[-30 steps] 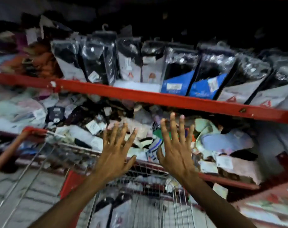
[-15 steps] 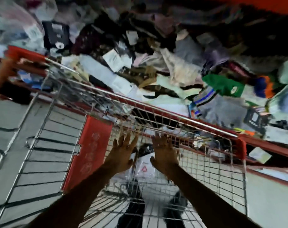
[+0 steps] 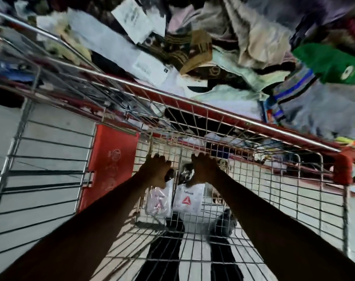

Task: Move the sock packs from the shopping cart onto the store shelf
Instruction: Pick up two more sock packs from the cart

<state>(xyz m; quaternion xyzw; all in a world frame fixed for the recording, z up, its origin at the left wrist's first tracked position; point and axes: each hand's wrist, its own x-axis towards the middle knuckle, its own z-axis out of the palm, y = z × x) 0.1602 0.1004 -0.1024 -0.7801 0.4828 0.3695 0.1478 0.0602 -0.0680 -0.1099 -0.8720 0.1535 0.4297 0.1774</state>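
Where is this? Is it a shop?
Most likely a clothing shop. A wire shopping cart stands against a red shelf piled with tagged socks. Both hands, left hand and right hand, reach for sock packs in the cart.

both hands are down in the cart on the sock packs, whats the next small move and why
Probably lift: the left hand and right hand each look closed on a sock pack inside the shopping cart, so raise them clear of its rim.

We are seeing both hands' fingertips hiding behind the sock packs point(image 3: 185, 196) inside the shopping cart point(image 3: 243, 120); the picture's edges are cropping the cart's left side, and motion is blurring everything.
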